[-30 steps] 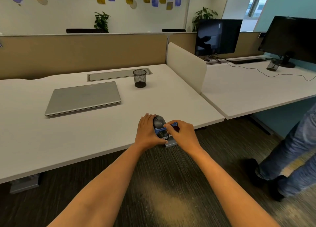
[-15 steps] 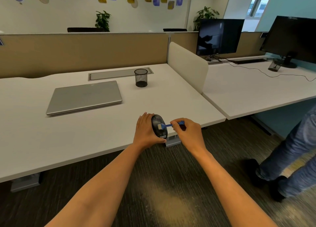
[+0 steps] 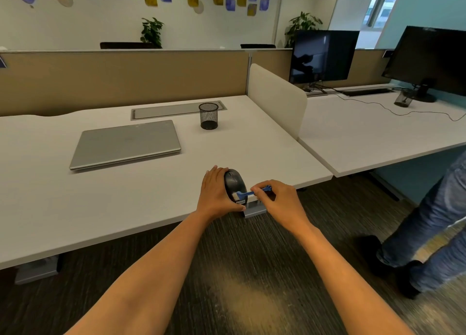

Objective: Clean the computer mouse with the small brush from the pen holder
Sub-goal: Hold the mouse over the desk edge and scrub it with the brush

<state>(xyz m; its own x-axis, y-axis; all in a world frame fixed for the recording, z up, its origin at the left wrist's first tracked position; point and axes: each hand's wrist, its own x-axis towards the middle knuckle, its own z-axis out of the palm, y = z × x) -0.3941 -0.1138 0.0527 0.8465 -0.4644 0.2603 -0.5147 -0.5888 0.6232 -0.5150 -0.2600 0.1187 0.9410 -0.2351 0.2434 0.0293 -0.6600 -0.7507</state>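
A dark grey computer mouse (image 3: 234, 183) is held at the near edge of the white desk (image 3: 126, 203), tilted up on its side. My left hand (image 3: 214, 193) grips it from the left. My right hand (image 3: 277, 201) pinches the handle of a small blue brush (image 3: 248, 194). The brush's pale bristles touch the lower right flank of the mouse. A black mesh pen holder (image 3: 208, 116) stands upright farther back on the desk, apart from both hands, and looks empty.
A closed silver laptop (image 3: 126, 144) lies at the left of the desk. A low white divider (image 3: 277, 100) separates this desk from the right one, which carries two dark monitors (image 3: 322, 56) and cables. A person's jeans-clad legs (image 3: 433, 223) stand on the carpet at right.
My right hand has drawn back to the right, so the brush moved from across the mouse's middle to its lower right side. My left hand keeps its hold.
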